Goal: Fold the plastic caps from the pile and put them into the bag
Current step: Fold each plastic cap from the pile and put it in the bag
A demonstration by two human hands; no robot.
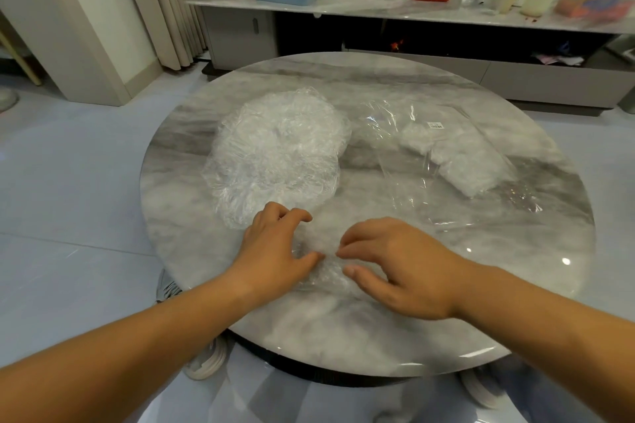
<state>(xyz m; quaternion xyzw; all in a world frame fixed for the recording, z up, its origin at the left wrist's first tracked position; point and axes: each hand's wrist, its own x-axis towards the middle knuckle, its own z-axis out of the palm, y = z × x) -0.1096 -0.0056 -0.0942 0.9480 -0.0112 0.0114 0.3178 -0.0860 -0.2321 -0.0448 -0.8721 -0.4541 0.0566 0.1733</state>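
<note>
Though the clear cap (324, 274) barely shows against the table (378, 336), left hand (275, 251) and right hand (398, 268) pinch it; pile (278, 154) at eleven o'clock, bag (446, 154) at one.

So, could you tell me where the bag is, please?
In the head view, the bag lies on the table's right side, beside the pile and beyond the right hand, with folded caps inside.

we see soft, even indoor light; small bright glints sit on the glossy surface (536, 251) at its right edge. wide-angle bending curves the frame edges, and the far shelf (378, 5) looks slightly blurred.
</note>
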